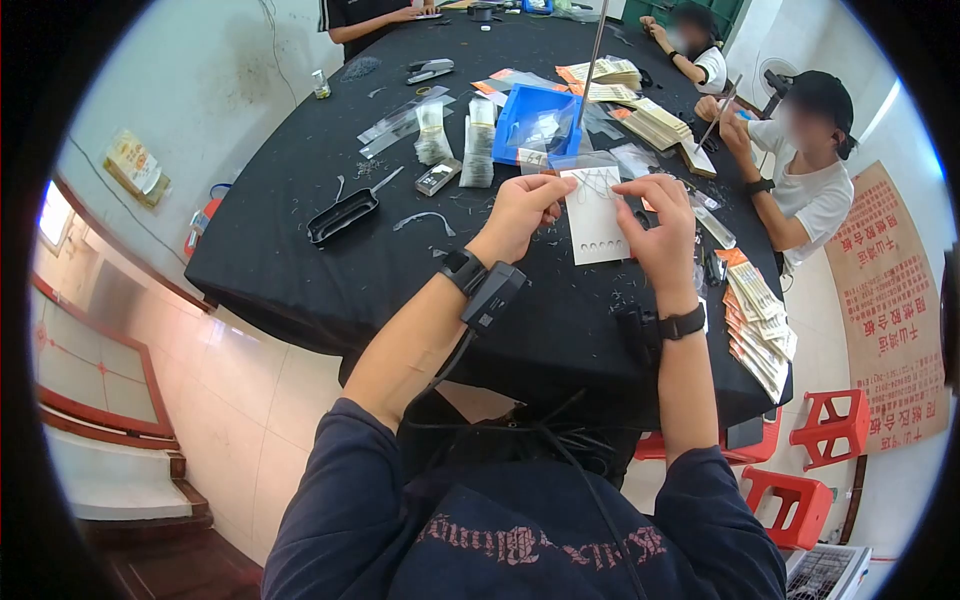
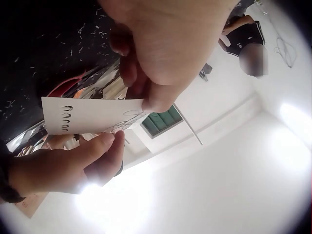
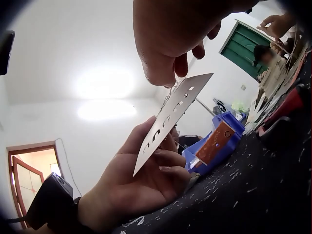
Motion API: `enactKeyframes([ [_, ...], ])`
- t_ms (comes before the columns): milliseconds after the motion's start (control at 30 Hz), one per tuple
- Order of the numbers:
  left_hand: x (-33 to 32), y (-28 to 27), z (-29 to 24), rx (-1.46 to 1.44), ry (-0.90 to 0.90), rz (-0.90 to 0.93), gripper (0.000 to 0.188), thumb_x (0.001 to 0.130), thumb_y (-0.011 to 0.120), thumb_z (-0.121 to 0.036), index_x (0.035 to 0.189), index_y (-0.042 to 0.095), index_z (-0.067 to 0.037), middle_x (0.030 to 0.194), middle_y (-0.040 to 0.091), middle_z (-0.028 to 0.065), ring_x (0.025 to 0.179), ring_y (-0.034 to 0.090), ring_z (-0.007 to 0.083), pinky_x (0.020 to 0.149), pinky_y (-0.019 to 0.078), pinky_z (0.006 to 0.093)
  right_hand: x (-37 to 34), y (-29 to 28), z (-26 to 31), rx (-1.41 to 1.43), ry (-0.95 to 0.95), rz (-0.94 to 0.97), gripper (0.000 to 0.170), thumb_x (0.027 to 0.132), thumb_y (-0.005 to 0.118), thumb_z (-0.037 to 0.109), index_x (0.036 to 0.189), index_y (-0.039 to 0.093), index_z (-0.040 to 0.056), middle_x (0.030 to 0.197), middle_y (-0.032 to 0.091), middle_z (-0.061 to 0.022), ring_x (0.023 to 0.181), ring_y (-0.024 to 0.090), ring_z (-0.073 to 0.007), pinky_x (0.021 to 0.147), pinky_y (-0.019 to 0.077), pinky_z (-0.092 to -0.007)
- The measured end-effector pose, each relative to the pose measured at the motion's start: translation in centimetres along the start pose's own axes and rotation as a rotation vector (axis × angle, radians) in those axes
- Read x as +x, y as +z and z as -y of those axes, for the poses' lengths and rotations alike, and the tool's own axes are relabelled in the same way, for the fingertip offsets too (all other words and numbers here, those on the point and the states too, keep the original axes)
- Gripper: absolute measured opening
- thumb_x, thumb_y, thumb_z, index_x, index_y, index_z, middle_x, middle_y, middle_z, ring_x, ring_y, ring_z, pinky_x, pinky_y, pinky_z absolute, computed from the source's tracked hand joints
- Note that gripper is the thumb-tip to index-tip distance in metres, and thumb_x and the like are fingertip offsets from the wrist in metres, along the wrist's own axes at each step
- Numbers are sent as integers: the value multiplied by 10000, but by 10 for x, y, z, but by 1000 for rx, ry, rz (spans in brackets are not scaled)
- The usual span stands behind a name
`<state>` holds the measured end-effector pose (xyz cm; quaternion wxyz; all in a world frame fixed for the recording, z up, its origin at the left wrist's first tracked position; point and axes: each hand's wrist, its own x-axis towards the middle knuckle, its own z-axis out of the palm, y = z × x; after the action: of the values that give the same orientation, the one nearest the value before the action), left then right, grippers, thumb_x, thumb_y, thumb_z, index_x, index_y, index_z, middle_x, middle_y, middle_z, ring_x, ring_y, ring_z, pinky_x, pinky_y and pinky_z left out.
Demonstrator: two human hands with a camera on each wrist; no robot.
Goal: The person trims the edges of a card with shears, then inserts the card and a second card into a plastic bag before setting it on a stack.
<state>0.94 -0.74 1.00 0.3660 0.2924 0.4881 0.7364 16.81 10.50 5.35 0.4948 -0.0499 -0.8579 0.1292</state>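
Observation:
A white card (image 1: 598, 232) with a row of curved slots along its near end is held up over the table. My left hand (image 1: 522, 215) pinches its far left corner between thumb and fingers. Thin looped line (image 1: 594, 186) lies across the card's far part. At the card's right edge is my right hand (image 1: 658, 232), its thumb and fingertips pinching at the line. In the left wrist view the right fingertips (image 2: 116, 138) meet beside the loops (image 2: 127, 120). The right wrist view shows the slotted card (image 3: 168, 124) nearly edge-on, with strands by the right thumb.
Beyond the card stands a blue bin (image 1: 520, 112) with clear bags. Bundles of clear sleeves (image 1: 478, 150), a small box (image 1: 438, 177), a black tray (image 1: 343, 217) and a stapler (image 1: 430, 70) lie leftward. Printed card packs (image 1: 757, 318) are at right. Other people sit around the table.

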Motion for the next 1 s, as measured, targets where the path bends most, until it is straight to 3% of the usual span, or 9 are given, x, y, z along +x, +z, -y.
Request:
enactKeyframes([
  [400, 1, 0, 0, 4, -9, 10, 223, 863, 696, -266, 729, 627, -103, 620, 524, -47, 552, 447, 39, 522, 331, 188, -2, -1, -8, -35, -44, 37, 126, 677, 751, 95, 802, 734, 97, 776, 609, -14, 767, 569, -203, 716, 443, -327],
  [700, 1, -1, 2, -1, -17, 48, 206, 859, 701, -258, 760, 645, -87, 619, 522, -46, 557, 446, 40, 525, 334, 195, -3, 1, -10, -75, -67, 37, 82, 664, 739, 111, 728, 689, 96, 763, 597, 1, 763, 568, -204, 730, 419, -344],
  [1000, 1, -1, 2, 31, 25, 45, 198, 856, 712, -233, 782, 667, -54, 628, 533, -45, 571, 451, 40, 531, 339, 195, -5, 3, -11, 80, 85, 0, 85, 690, 713, 73, 746, 656, 44, 801, 610, -56, 791, 578, -219, 727, 438, -321],
])
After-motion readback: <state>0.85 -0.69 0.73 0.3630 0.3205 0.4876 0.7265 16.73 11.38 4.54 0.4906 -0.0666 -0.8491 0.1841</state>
